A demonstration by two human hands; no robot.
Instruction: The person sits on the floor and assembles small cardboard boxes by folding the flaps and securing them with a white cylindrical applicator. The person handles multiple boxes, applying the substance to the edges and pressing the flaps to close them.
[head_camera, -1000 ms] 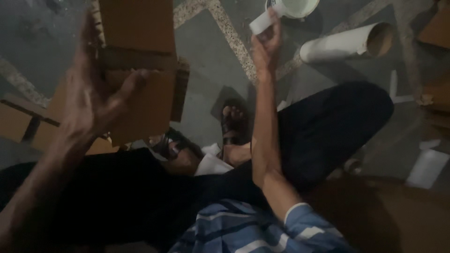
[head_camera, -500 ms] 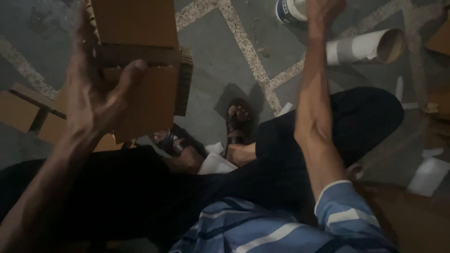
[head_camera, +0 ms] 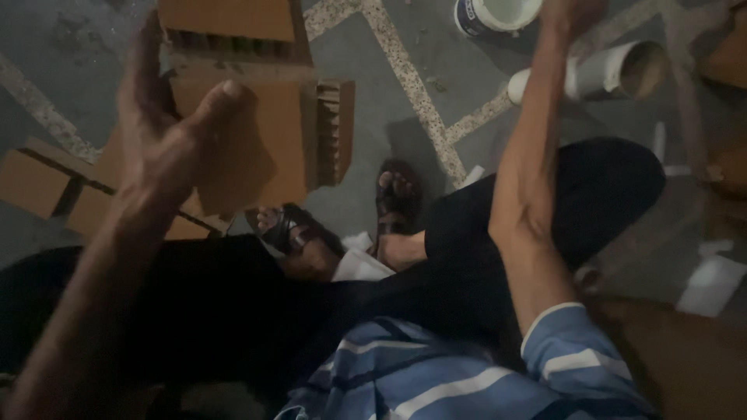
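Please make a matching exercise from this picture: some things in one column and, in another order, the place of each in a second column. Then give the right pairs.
Things:
1. cardboard piece
2. white tub
3. white tube
4. sandals

Places:
A. lying on its side on the floor, beside the right forearm
B. on the person's feet, on the grey floor
C. held up by the left hand
D. at the top edge, near the right hand

Pairs: 1-C, 2-D, 3-A, 4-B
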